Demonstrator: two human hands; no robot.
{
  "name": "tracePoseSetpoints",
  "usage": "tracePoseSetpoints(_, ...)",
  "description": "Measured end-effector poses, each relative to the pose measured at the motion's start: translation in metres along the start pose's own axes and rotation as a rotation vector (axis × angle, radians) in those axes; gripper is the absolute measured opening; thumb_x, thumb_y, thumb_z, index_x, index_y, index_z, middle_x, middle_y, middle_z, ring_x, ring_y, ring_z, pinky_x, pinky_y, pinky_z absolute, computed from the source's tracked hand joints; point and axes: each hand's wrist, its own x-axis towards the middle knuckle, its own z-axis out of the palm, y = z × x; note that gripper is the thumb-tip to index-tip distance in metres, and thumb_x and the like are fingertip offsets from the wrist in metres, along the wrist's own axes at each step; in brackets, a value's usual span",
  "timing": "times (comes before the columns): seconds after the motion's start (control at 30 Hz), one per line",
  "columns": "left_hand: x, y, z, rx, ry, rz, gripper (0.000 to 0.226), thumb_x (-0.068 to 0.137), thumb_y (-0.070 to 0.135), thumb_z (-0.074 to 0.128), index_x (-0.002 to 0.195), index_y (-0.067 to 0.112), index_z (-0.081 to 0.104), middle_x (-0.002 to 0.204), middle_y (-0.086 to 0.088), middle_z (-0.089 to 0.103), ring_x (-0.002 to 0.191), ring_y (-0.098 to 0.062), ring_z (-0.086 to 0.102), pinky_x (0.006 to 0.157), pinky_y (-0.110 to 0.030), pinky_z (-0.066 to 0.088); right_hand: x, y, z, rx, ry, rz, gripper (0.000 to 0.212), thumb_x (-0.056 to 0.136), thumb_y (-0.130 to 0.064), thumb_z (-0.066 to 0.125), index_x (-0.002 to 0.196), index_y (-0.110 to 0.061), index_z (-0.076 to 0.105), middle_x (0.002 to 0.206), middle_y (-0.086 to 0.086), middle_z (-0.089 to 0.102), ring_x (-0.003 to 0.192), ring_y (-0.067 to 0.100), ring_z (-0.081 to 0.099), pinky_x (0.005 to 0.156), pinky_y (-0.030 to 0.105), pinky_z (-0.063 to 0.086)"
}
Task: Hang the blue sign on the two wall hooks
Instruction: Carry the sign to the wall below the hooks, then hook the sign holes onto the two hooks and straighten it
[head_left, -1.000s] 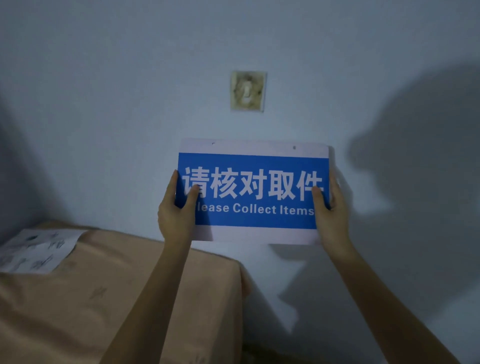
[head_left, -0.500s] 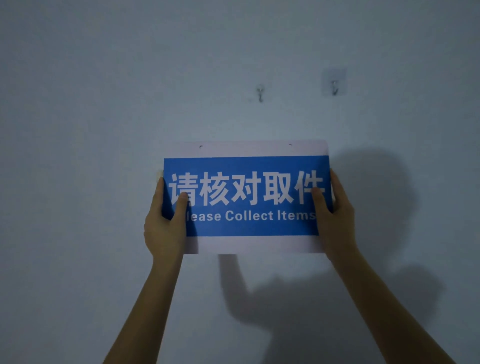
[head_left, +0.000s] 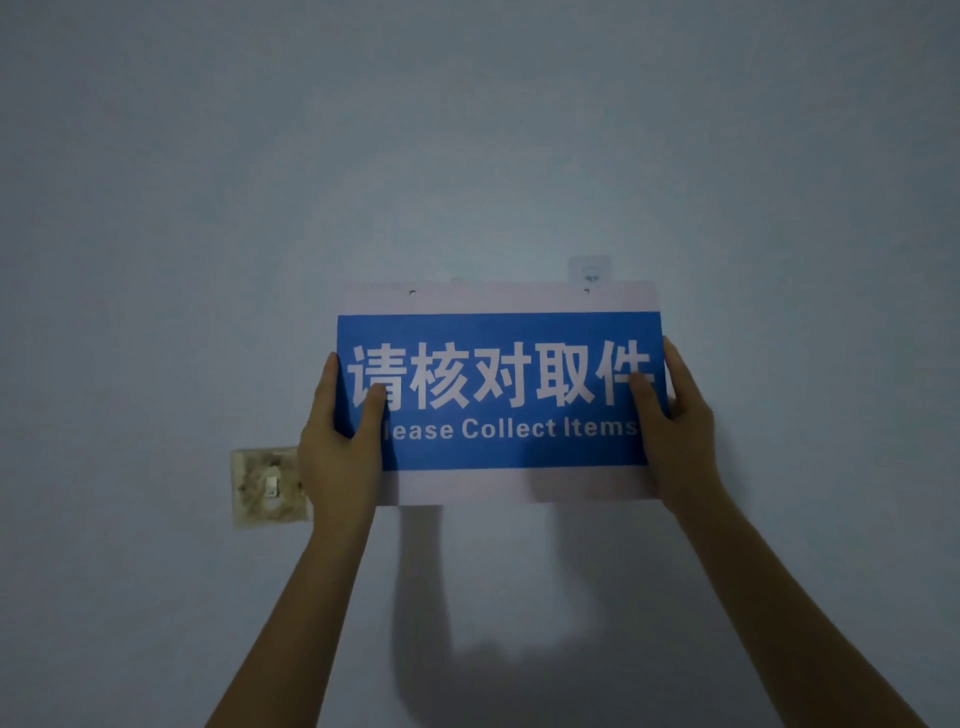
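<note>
While the blue sign (head_left: 498, 389) is held flat against the pale wall (head_left: 208, 208), it sits level at mid-frame; a blue panel with white Chinese characters and the line "Please Collect Items", white margins above and below; two small holes near the top edge. Left hand (head_left: 337, 452): clamped on the sign's left edge, thumb on the face over the start of the English line, fingers behind. Right hand (head_left: 670, 431): clamped on the right edge, thumb on the face beside the last character, fingers wrapped round the back. Right wall hook (head_left: 590, 270): its clear adhesive pad shows just above the top edge, over the right hole; whether the hook passes through cannot be told. Left hook: hidden behind the sign. Discoloured wall switch (head_left: 267, 486): low left, partly covered by the left hand. Both forearms bare; their shadows fall on the wall below.
</note>
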Motion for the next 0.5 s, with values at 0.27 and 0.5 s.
tracePoseSetpoints(0.27, 0.014, -0.005, 0.023, -0.003, -0.05, -0.001, 0.059, 0.091, 0.032, 0.057, 0.147, 0.028, 0.036, 0.144, 0.006, 0.049, 0.115, 0.0, 0.044, 0.093, -0.021, 0.037, 0.022, 0.011, -0.002, -0.05, 0.014, -0.034, 0.047, 0.098, -0.022, 0.048, 0.144, -0.022, 0.04, 0.119, -0.004, 0.065, 0.095, 0.001, 0.068, 0.072, 0.01, 0.056)
tracePoseSetpoints(0.5, 0.02, -0.012, 0.046, 0.016, -0.097, 0.005, 0.059, 0.092, 0.033, 0.057, 0.147, 0.029, 0.035, 0.142, 0.004, 0.052, 0.11, -0.002, 0.045, 0.092, -0.022, 0.038, 0.03, 0.028, -0.007, -0.043, 0.044, 0.0, 0.046, 0.098, -0.021, 0.048, 0.143, -0.025, 0.038, 0.106, -0.005, 0.062, 0.071, -0.018, 0.064, 0.058, 0.004, 0.052)
